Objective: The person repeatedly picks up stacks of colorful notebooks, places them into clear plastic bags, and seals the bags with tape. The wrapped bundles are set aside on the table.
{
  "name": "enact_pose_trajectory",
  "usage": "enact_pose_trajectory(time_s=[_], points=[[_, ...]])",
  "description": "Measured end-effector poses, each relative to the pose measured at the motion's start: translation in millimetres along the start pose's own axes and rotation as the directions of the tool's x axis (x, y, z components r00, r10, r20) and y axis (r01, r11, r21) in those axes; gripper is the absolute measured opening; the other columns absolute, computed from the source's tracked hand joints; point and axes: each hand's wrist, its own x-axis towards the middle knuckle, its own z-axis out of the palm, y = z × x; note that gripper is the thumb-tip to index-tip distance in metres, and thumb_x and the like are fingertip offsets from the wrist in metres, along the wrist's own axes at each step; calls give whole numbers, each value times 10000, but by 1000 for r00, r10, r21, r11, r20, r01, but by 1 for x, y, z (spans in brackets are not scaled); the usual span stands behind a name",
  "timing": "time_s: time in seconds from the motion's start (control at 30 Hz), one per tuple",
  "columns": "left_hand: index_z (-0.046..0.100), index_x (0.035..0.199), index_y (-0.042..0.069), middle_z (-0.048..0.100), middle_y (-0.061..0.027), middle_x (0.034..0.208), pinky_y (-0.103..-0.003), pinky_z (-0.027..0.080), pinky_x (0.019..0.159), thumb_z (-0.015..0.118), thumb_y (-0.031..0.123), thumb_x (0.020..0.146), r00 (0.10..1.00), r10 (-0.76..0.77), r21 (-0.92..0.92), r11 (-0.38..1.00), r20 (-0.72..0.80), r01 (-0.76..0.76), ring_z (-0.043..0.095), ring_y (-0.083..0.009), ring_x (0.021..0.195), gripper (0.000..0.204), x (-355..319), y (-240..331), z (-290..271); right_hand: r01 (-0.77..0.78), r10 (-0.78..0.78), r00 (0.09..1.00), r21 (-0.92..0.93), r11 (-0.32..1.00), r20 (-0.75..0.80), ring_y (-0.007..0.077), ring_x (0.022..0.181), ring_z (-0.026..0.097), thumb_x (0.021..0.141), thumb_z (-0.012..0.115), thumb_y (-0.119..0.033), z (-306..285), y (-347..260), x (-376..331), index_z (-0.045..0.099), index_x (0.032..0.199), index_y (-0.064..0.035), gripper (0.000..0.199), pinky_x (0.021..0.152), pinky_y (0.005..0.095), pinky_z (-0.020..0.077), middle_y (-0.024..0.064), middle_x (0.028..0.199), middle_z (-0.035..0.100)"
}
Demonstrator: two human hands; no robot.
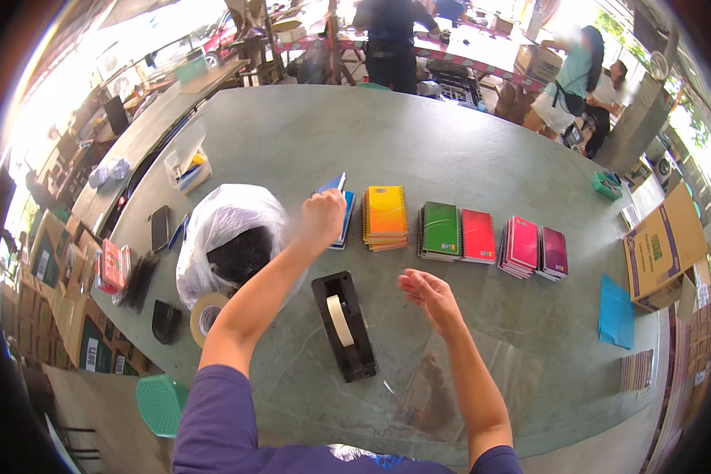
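My left hand [324, 215] is closed at the blue spiral notebooks [346, 212], gripping one blue notebook [333, 184] that tilts up off the others; my fingertips are partly hidden. Over the table in front of me, my right hand [431, 299] is open and holds nothing, its fingers loosely stretched toward the left. Stacks of spiral notebooks run rightward in a row: yellow [384, 212], green [440, 229], red [477, 234], pink [521, 243] and purple [554, 251]. Between my forearms stands a black tape dispenser [355, 347] with a roll of tape [340, 320].
A white plastic bag [233, 207] with dark contents sits left of my left arm, near a tape roll [207, 314] and a phone [159, 227]. Clear plastic sheets [498, 371] lie near my right forearm. Rightward are blue sheets [616, 312] and a cardboard box [663, 245]. People stand beyond the table.
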Motion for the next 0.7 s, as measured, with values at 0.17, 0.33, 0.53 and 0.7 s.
enact_pose_trajectory(time_s=[0.17, 0.33, 0.53, 0.7], points=[[592, 857, -70, 630, -196, 810, -399, 532, 629, 590, 233, 771, 680, 687, -452, 708, 258, -543, 634, -309, 785, 315, -54, 118, -78, -27, 24, 1000, 434, 901, 12, 200, 843, 628, 844, 663, -316, -17, 10, 33, 574, 1110, -8, 417, 776, 358, 508, 58, 909, 644], [563, 1123, 34, 600, -185, 932, -443, 420, 902, 713, 312, 756, 876, 462, -557, 694, -142, -456, 539, -318, 1029, 485, -51, 108, -52, 89, -25, 978, 310, 947, -205, 194, 747, 639, 782, 737, -246, -23, 0, -5, 597, 985, -31, 327, 688, 360, 552, 69, 843, 641], [489, 1095, 6, 618, -181, 666, -445, 503, 633, 619, 288, 870, 758, 404, -753, 636, 512, 170, 633, -339, 663, 383, -47, 122, -31, -46, 33, 999, 410, 911, 39, 153, 851, 633, 802, 717, -202, -55, 14, -13, 493, 1151, -35, 447, 734, 326, 544, 76, 992, 630], [571, 958, 22, 649, -185, 882, -400, 503, 747, 601, 257, 858, 863, 504, -304, 818, -30, -488, 634, -309, 865, 257, -13, 74, 51, -126, 149, 988, 308, 943, -51, 193, 872, 631, 788, 730, -182, -65, 23, -24, 491, 1161, -25, 469, 785, 363, 536, 89, 997, 627]])
